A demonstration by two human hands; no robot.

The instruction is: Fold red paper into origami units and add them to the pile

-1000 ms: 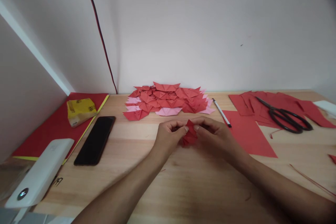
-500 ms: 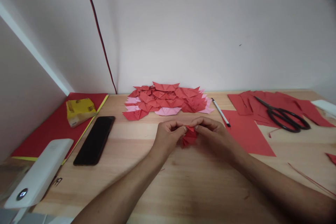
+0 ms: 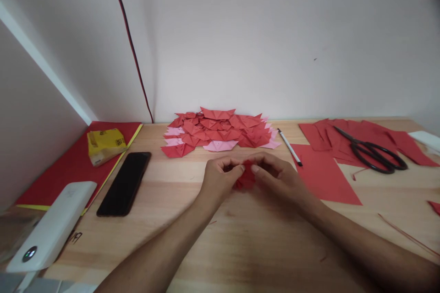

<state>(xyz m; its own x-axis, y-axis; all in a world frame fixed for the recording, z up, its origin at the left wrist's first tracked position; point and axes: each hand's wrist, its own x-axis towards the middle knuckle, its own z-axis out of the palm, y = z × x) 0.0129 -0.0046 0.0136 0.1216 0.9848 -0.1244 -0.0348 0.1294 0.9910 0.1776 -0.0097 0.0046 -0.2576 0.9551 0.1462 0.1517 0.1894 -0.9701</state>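
Observation:
A small piece of folded red paper [image 3: 246, 178] is pinched between my two hands just above the wooden table. My left hand [image 3: 222, 176] grips its left side, thumb against the paper and fingers curled behind. On the opposite side my right hand [image 3: 277, 174] holds it in the same way, thumb on the near face. The fingers cover much of the paper, so its full shape is hidden. Behind my hands lies a pile of folded red and pink paper pieces [image 3: 220, 135] with pointed ends, against the wall.
To the right are a white pen [image 3: 290, 147], a red sheet [image 3: 328, 178], and black-handled scissors [image 3: 374, 153] on cut red paper [image 3: 364, 132]. At left lie a black phone [image 3: 124, 184], a white power bank [image 3: 53, 226], and a yellow packet [image 3: 106, 145] on a red folder [image 3: 62, 171].
The red paper has turned slightly in my fingers, and its pointed flap no longer shows. My right thumb and fingers have shifted a little left. The other things lie as before.

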